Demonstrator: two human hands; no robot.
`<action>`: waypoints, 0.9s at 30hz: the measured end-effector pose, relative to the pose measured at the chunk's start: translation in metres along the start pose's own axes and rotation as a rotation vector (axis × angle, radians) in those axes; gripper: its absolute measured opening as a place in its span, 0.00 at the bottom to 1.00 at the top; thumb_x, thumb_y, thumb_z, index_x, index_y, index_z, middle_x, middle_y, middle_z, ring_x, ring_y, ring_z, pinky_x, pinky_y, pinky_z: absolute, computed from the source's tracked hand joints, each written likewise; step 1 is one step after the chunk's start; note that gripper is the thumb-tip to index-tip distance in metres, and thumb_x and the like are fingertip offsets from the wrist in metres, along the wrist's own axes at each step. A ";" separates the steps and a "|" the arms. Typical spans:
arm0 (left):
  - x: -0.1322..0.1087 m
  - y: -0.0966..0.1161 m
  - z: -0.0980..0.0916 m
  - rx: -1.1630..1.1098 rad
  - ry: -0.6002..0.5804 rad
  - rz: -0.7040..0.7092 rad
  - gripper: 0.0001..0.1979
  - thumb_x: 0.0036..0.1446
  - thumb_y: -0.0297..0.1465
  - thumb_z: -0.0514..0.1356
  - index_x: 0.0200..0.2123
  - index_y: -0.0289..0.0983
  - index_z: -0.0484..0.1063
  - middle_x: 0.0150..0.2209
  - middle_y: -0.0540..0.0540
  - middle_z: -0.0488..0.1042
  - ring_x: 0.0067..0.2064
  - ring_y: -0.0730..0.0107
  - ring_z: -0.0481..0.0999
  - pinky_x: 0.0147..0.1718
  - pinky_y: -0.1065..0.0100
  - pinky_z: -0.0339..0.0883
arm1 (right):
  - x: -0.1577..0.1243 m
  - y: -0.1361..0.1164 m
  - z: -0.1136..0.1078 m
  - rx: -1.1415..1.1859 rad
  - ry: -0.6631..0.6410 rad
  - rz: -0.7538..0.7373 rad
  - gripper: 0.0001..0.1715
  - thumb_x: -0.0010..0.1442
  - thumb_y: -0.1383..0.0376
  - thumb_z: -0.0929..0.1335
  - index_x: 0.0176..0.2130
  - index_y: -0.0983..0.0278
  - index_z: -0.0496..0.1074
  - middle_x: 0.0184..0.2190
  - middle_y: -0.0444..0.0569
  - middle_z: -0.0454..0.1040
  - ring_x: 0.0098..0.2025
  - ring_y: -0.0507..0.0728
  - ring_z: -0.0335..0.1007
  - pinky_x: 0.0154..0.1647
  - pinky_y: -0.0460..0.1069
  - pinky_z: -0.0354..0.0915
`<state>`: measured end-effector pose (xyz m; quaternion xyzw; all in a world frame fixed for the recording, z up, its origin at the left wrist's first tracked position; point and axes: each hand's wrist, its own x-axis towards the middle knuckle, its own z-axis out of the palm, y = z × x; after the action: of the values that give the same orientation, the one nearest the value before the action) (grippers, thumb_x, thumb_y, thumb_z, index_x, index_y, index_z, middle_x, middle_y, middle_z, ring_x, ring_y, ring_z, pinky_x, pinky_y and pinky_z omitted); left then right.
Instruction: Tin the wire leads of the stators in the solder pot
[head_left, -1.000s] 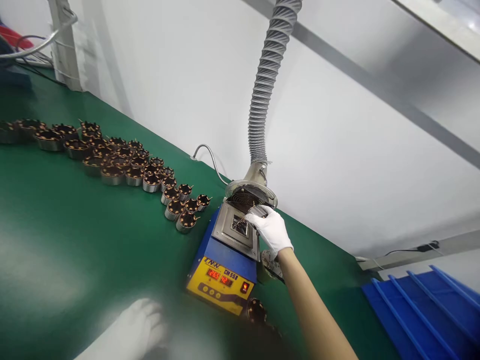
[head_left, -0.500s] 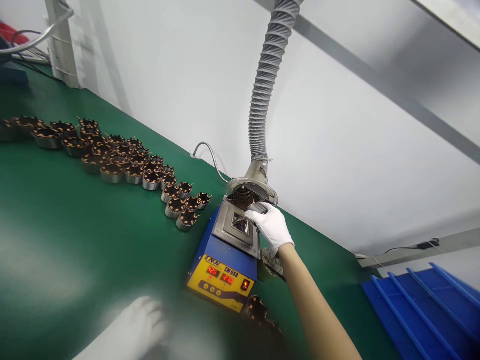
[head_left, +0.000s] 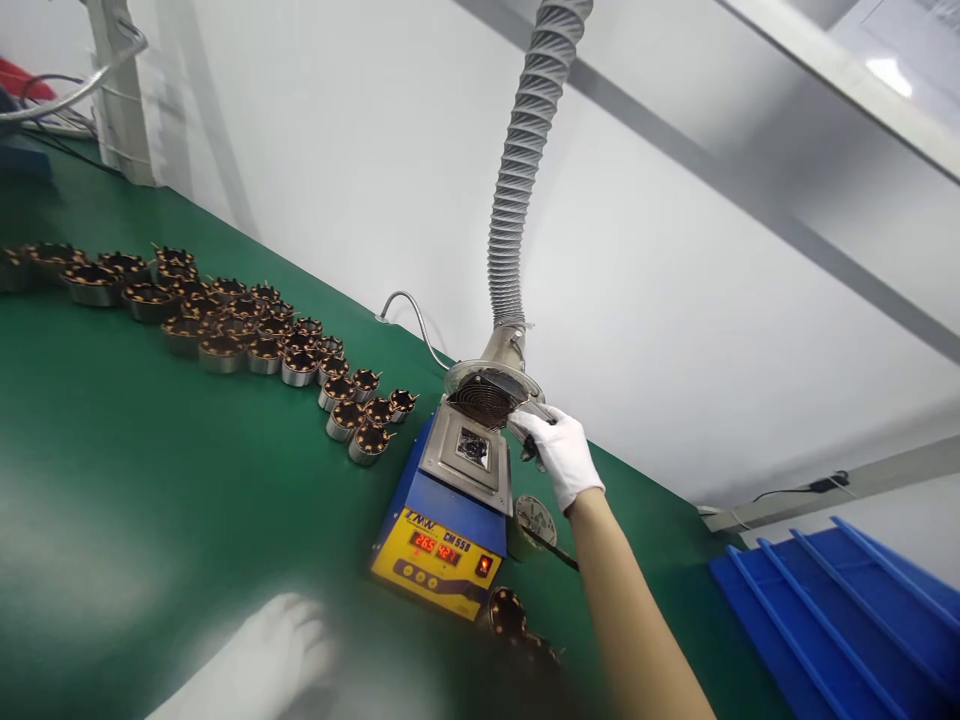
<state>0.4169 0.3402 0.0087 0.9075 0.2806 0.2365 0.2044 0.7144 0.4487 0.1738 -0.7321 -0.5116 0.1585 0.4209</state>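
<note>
My right hand (head_left: 566,460), in a white glove, grips a motor stator (head_left: 538,410), mostly hidden by the fingers. It is just right of the solder pot (head_left: 442,500), a blue and yellow unit with lit red digits. The pot's square opening (head_left: 474,449) holds shiny metal with dark residue on top. A round fume hood (head_left: 487,392) sits behind the opening, close to the held stator. At the lower left, my left hand (head_left: 281,640), also gloved, is over the green table (head_left: 187,480). It is blurred, and whether its fingers hold anything is unclear.
Several stators (head_left: 247,330) stand in a long cluster on the left. Others (head_left: 508,612) are by the pot's front right corner. A round container (head_left: 535,522) with a dark handle stands right of the pot. A grey duct (head_left: 517,190) rises from the hood. Blue ribbed trays (head_left: 847,610) lie at right.
My right hand has moved right with the stator, away from over the pot's opening, which now shows fully. My left hand looks the same.
</note>
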 end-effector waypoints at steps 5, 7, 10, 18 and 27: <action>-0.007 -0.017 0.027 -0.035 0.018 -0.016 0.07 0.58 0.33 0.55 0.38 0.42 0.73 0.38 0.45 0.76 0.42 0.61 0.73 0.42 0.66 0.65 | 0.007 0.009 -0.016 0.338 -0.007 0.151 0.20 0.44 0.54 0.68 0.34 0.65 0.68 0.23 0.46 0.71 0.14 0.51 0.63 0.10 0.44 0.47; -0.008 -0.025 0.040 -0.041 0.034 0.006 0.08 0.57 0.34 0.56 0.39 0.43 0.73 0.38 0.45 0.76 0.41 0.61 0.73 0.41 0.66 0.66 | 0.010 0.013 -0.017 0.459 -0.006 0.178 0.20 0.43 0.53 0.68 0.35 0.62 0.67 0.26 0.46 0.73 0.15 0.51 0.64 0.10 0.43 0.47; -0.005 -0.028 0.039 -0.057 0.044 0.021 0.08 0.56 0.35 0.56 0.37 0.43 0.74 0.36 0.46 0.77 0.39 0.62 0.74 0.39 0.68 0.67 | 0.005 0.018 -0.016 0.608 -0.033 0.175 0.18 0.43 0.54 0.69 0.33 0.59 0.66 0.29 0.44 0.73 0.19 0.51 0.65 0.12 0.44 0.51; 0.003 -0.005 0.006 -0.141 0.043 -0.028 0.07 0.59 0.34 0.56 0.37 0.45 0.74 0.36 0.49 0.77 0.40 0.65 0.75 0.42 0.70 0.67 | -0.050 0.034 -0.019 0.989 -0.202 -0.120 0.28 0.40 0.67 0.70 0.43 0.48 0.68 0.49 0.42 0.70 0.50 0.59 0.68 0.53 0.61 0.60; -0.004 -0.009 0.007 -0.069 0.007 -0.057 0.07 0.59 0.32 0.56 0.37 0.44 0.74 0.38 0.48 0.75 0.41 0.65 0.73 0.42 0.70 0.66 | -0.083 0.018 -0.021 1.049 -0.327 -0.166 0.31 0.26 0.63 0.78 0.32 0.47 0.68 0.41 0.41 0.68 0.40 0.59 0.69 0.42 0.60 0.67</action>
<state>0.4143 0.3424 -0.0030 0.8908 0.2986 0.2433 0.2411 0.7038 0.3636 0.1563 -0.3472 -0.4788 0.4699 0.6553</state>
